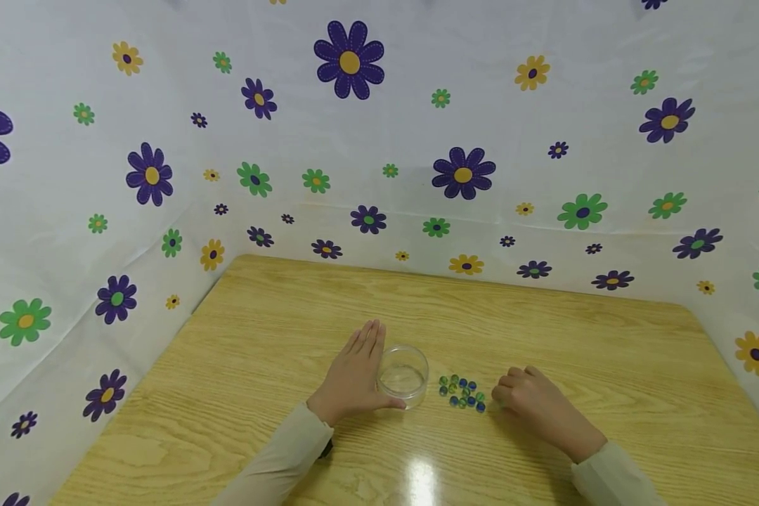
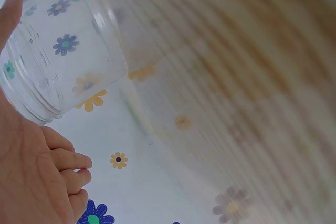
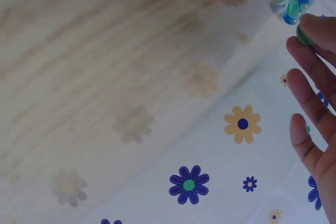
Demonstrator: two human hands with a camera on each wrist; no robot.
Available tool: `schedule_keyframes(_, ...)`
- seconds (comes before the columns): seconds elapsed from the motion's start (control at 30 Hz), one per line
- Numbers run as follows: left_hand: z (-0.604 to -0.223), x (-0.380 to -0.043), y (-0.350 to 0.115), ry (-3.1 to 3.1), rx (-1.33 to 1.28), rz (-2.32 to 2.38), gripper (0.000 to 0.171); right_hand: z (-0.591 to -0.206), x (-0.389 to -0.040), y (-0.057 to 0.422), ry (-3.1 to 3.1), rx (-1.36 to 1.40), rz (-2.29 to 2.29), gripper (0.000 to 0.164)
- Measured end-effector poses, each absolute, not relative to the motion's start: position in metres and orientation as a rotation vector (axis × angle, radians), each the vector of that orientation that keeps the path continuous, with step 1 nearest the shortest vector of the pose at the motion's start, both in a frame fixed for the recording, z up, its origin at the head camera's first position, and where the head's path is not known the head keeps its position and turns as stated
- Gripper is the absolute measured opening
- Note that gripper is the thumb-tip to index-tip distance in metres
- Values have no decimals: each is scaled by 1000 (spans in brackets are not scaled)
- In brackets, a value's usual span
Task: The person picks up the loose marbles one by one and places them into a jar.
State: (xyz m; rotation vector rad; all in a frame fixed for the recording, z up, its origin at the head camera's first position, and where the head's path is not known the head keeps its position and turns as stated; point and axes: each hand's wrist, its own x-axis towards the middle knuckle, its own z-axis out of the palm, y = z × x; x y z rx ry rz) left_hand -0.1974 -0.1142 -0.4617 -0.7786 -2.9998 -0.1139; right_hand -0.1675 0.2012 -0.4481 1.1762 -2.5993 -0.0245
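A clear round jar (image 1: 403,379) stands upright on the table. My left hand (image 1: 354,379) rests against its left side, fingers straight and thumb stretched along the near side; the left wrist view has the jar (image 2: 63,51) beside the palm (image 2: 31,171). Right of the jar lies a loose cluster of green and blue glass marbles (image 1: 462,392). At the cluster's right edge, my right hand (image 1: 540,406) is low over the table. The right wrist view shows its thumb and index finger pinching a green marble (image 3: 303,35), with the other fingers spread loosely.
The wooden table (image 1: 278,309) runs back to a white cloth (image 1: 392,126) printed with purple, green and yellow flowers, which hangs behind and at the sides. A bright light reflection lies on the table's near part.
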Motion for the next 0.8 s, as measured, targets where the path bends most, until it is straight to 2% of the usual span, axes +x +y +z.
schedule_keyframes(0.5, -461, -197, -113, -3006, -781, -127, 124, -436, -180, 189, -2279, 1216, 125, 32)
schedule_keyframes(0.8, -462, -198, -114, -3010, -777, -124, 124, -422, -186, 175, -2265, 1226, 112, 29)
